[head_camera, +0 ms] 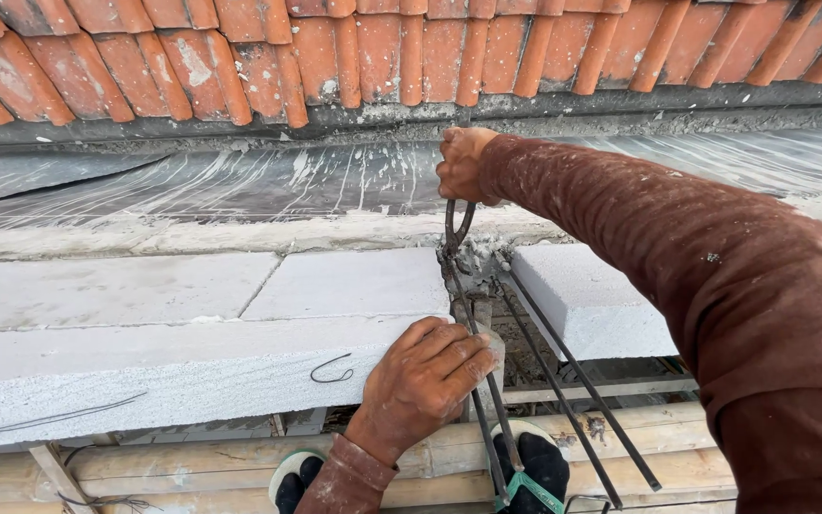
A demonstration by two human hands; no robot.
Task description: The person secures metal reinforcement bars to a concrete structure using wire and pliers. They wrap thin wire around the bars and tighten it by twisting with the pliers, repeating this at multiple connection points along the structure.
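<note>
Steel rods [563, 381]: a bundle of thin dark bars running from the gap between two pale blocks, down and toward the near right, over the scaffold poles.

Pincers [457, 227]: dark metal, handles up, jaws down at the far end of the rods, where mortar-crusted wire gathers.

Right hand [463, 164]: closed in a fist around the pincer handles, arm in a dusty brown sleeve reaching in from the near right.

Left hand [422, 383]: fingers curled around one rod at the near edge of the left block, palm pressed against the block's face.

Left block [173, 333]: long, pale grey, rough-faced, with a small bent wire [332, 370] lying on its near face.

Right block [587, 300]: same material, just right of the rods.

Dark sheet [240, 181]: streaked with white, lying beyond the blocks.

Roof tiles [411, 48]: orange clay, in rows along the far edge.

Bamboo poles [192, 462]: horizontal, nearest of all, below the blocks; two sandalled feet [525, 471] show beneath.
</note>
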